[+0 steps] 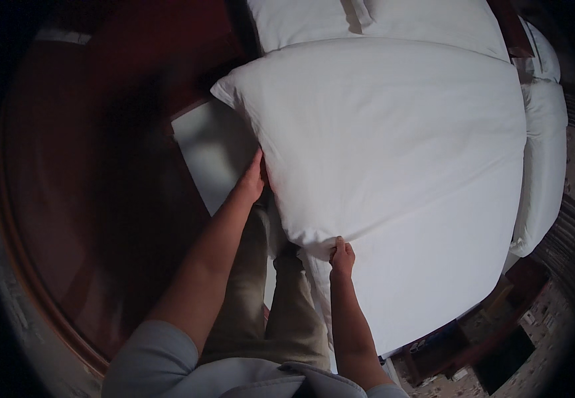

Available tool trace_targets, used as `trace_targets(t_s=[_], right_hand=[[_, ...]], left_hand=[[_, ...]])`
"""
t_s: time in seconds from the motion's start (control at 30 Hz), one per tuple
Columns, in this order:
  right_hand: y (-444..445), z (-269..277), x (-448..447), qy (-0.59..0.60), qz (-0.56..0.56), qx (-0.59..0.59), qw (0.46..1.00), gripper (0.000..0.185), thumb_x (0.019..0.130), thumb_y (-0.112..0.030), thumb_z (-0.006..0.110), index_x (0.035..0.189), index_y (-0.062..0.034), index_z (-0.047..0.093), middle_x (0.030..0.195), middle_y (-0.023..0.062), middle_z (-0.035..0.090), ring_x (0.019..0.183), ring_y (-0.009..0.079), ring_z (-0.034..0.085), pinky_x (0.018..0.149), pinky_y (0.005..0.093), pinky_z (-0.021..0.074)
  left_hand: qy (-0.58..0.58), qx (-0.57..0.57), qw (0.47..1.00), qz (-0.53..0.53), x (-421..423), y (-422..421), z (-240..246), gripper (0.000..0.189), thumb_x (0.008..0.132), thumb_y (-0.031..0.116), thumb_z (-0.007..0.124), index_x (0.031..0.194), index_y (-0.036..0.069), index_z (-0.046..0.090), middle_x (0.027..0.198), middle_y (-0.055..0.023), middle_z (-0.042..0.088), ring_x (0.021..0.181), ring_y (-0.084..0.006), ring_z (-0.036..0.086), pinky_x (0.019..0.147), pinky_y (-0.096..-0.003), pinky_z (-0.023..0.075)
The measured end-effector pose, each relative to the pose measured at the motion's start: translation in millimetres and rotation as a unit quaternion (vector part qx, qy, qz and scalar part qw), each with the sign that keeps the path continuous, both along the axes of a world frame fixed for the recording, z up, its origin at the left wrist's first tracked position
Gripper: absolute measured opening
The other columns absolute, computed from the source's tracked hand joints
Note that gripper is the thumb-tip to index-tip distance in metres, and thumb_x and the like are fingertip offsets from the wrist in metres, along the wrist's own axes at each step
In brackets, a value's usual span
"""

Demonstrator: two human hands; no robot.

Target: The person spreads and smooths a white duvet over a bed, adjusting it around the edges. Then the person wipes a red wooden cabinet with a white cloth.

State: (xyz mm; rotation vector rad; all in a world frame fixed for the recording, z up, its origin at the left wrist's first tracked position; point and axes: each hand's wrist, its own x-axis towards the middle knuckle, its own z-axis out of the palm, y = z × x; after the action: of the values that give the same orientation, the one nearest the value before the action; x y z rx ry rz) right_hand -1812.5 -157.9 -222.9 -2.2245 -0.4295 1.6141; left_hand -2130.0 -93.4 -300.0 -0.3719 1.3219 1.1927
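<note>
A white duvet (pixel 387 124) lies over a bed, its left corner poking out past the bed's side. At the duvet's near lower corner, my right hand (pixel 342 256) pinches the edge, thumb on top. My left hand (pixel 256 174) is at the duvet's left edge, with its fingers partly hidden under or behind the cloth, so its hold cannot be made out. A smooth white sheet (pixel 431 278) shows below the duvet's slanting near edge.
White pillows or bedding (pixel 541 164) lie beyond the bed's right side. A pale flat surface (pixel 212 149) and dark red-brown wooden furniture (pixel 58 174) are at the left. Shelving with small things (pixel 441 348) stands at the lower right, by patterned flooring or wall covering.
</note>
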Motion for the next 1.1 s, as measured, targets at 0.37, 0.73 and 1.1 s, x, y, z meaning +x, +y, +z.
trace_targets(t_s=[0.37, 0.73, 1.1], right_hand=[[-24.5, 0.5, -55.5, 0.209, -0.059, -0.121, 0.969, 0.035, 0.096, -0.044, 0.067, 0.081, -0.0163, 0.052, 0.064, -0.0046, 0.048, 0.052, 0.0066, 0.044, 0.045, 0.0238, 0.0349], [-70.0, -24.8, -70.9, 0.025, 0.233, -0.196, 0.952, 0.047, 0.092, -0.046, 0.068, 0.085, 0.0004, 0.067, 0.073, 0.0072, 0.065, 0.065, 0.0198, 0.063, 0.06, 0.0366, 0.0495], [-17.6, 79.7, -93.4, -0.127, 0.362, 0.068, 0.921, 0.035, 0.093, -0.03, 0.063, 0.119, -0.0061, 0.062, 0.117, 0.0223, 0.064, 0.106, 0.0418, 0.062, 0.091, 0.0503, 0.0511]], left_hand=[[-0.045, 0.059, 0.987, 0.143, -158.4, 106.5, 25.4, 0.067, 0.087, 0.043, 0.076, 0.139, 0.007, 0.054, 0.141, -0.0093, 0.058, 0.13, -0.0309, 0.052, 0.111, -0.0489, 0.0406], [0.179, -0.012, 0.98, 0.09, -241.0, 103.5, -2.3, 0.053, 0.099, 0.037, 0.062, 0.134, -0.002, 0.055, 0.131, -0.0175, 0.061, 0.12, -0.0335, 0.058, 0.098, -0.0504, 0.05], [0.625, -0.197, 0.669, -0.35, -158.7, 86.6, 81.5, 0.052, 0.094, 0.022, 0.059, 0.136, -0.007, 0.048, 0.146, -0.0214, 0.047, 0.133, -0.0368, 0.047, 0.108, -0.0525, 0.0392]])
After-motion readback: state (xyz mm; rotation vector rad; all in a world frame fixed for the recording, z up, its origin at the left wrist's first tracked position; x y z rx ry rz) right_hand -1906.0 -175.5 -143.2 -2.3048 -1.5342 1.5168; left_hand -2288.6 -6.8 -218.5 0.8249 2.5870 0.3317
